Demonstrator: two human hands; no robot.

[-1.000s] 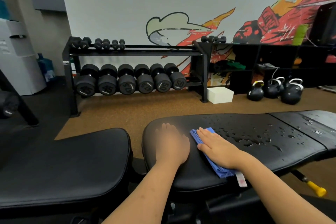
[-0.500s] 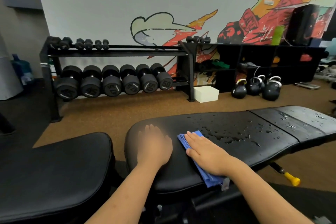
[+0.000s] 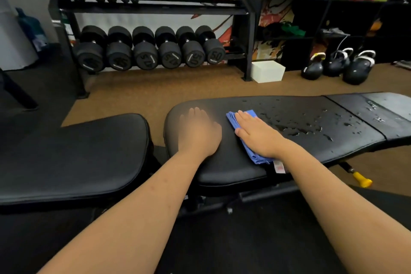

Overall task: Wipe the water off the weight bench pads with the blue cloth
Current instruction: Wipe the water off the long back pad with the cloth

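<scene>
Head view: right hand (image 3: 258, 135) pressed flat on blue cloth (image 3: 231, 117), left hand (image 3: 200, 135) flat on pad (image 3: 233, 169); dumbbell (image 3: 214, 52) reads "50".

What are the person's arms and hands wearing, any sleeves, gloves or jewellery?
The left forearm and right forearm are bare, no sleeves in view. The left hand and right hand have no gloves, watch or bracelet. The left hand looks blurred.

Black bench pad (image 3: 233, 162) — blue cloth (image 3: 231, 118), water droplets (image 3: 295, 128)
</scene>
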